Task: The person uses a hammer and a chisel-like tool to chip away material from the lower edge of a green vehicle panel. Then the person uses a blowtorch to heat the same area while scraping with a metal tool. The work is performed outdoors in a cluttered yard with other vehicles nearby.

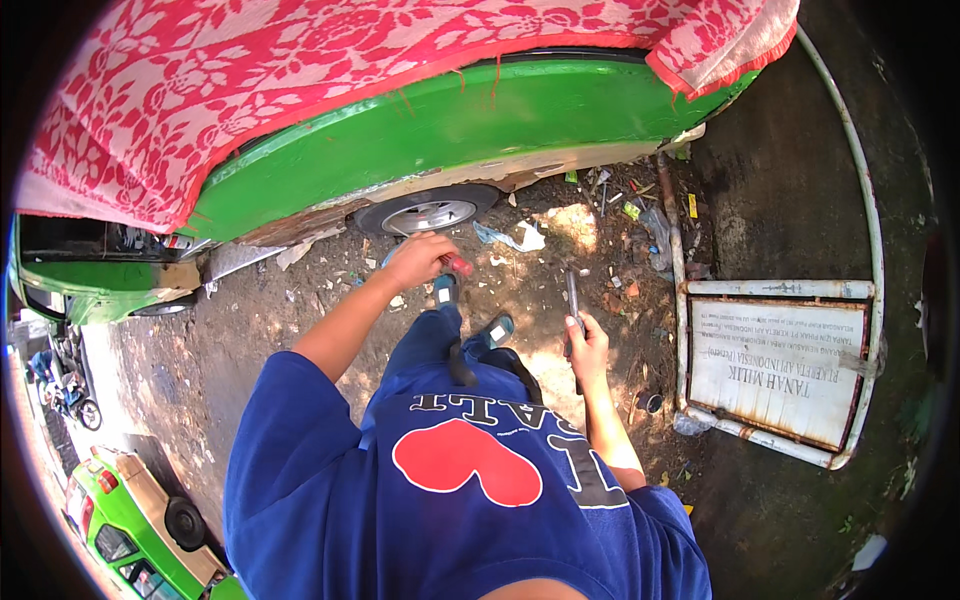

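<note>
My left hand [417, 260] is closed around a red-handled tool [459, 265]. Only its red end shows clearly; the fingers cover the rest, so its exact kind is hidden. In my right hand [588, 348] is a hammer [572, 293], gripped by its dark handle with the head pointing away from me. The two hands are apart, both above the dirt ground. Beyond the left hand is a car wheel [425, 214] with a silver rim, under the green car body [440, 118]. That body's lower edge is worn and patched in beige.
A red and white floral cloth [290, 70] drapes over the car. To the right lies a rusty white metal frame with a sign panel [770, 365]. Litter and stones [625, 215] cover the ground near the car. Another green car [150, 520] stands at the lower left.
</note>
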{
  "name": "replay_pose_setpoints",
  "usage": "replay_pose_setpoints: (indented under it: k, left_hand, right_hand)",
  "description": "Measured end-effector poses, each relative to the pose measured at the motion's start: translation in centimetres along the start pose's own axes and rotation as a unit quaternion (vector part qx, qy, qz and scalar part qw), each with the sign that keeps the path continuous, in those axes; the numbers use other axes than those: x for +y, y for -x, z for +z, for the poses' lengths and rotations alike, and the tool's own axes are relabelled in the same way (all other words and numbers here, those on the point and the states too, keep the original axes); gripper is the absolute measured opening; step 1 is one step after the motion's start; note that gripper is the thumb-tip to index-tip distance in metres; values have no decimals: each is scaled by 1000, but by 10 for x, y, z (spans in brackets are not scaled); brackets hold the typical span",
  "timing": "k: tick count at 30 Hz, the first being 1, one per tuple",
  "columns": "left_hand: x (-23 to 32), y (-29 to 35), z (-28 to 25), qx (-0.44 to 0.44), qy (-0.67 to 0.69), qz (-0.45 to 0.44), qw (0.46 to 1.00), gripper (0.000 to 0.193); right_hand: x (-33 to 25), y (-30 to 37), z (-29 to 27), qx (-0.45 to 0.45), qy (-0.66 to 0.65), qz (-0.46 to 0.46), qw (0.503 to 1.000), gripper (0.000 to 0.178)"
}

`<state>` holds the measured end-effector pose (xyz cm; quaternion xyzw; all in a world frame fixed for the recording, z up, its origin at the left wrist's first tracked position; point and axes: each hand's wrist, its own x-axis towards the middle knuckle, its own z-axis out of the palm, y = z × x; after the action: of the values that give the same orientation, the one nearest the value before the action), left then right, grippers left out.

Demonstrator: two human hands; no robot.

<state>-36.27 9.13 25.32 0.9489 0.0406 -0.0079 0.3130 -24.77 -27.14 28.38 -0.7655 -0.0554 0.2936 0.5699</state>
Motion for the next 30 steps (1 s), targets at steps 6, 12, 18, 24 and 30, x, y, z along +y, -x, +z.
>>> replay_pose_setpoints:
  k: [6, 12, 18, 24, 30]
  left_hand:
    - [-7, 90, -28, 78, 34, -36, 996, 33]
    - [-34, 207, -61, 148, 62, -116, 980, 27]
    - [-90, 372, -67, 312, 133, -204, 918, 28]
    - [-132, 514, -78, 409, 116, -287, 858, 24]
    - [-167, 607, -102, 483, 63, -368, 792, 26]
  right_hand:
    - [-22, 34, 44, -56, -6, -15, 998, 24]
    - [-34, 61, 106, -92, 101, -43, 990, 25]
    - [-37, 88, 222, -160, 143, -63, 975, 25]
    - [-26, 122, 370, -219, 130, -51, 966, 19]
    - [-47, 139, 497, -320, 185, -53, 928, 29]
